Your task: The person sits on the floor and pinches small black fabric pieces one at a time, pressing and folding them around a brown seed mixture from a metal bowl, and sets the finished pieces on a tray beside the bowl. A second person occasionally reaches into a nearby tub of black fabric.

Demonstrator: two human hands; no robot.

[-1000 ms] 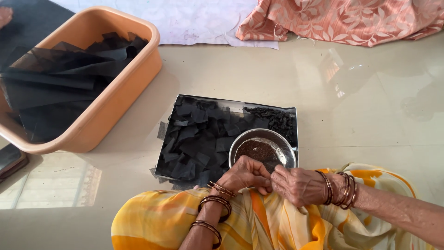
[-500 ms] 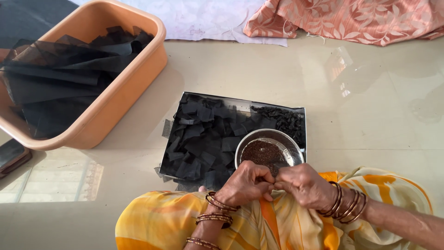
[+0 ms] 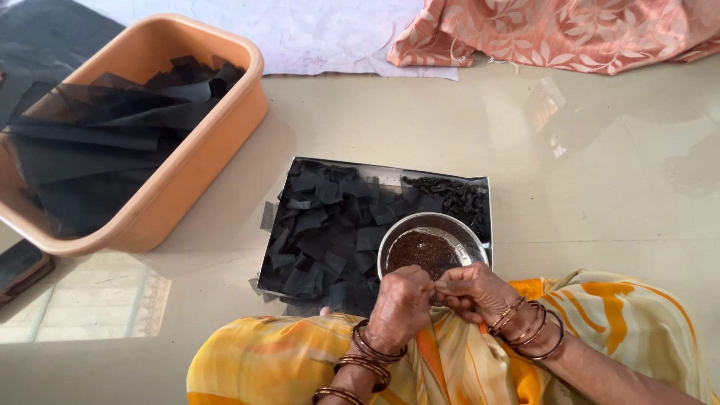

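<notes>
My left hand [image 3: 400, 307] and my right hand [image 3: 474, 292] meet fingertip to fingertip just below a small steel bowl [image 3: 467, 236] of dark brown seeds. Both hands pinch something very small between them; I cannot make out what it is. The bowl rests on a flat steel tray [image 3: 390, 172] covered with many small black net squares [image 3: 322, 232]. A heap of small dark knotted bundles [image 3: 454, 199] lies at the tray's far right corner. Bangles ring both wrists. My lap is draped in yellow and orange cloth [image 3: 285, 360].
An orange plastic tub [image 3: 187, 172] at the left holds large folded sheets of black net. A dark phone [image 3: 19, 266] lies on the floor by the tub. White cloth [image 3: 330, 37] and peach patterned fabric [image 3: 570, 30] lie at the far edge of the beige floor.
The view has shifted slightly. My hands stay joined below the bowl, fingers working at the same small thing; the tray and tub have not moved.
</notes>
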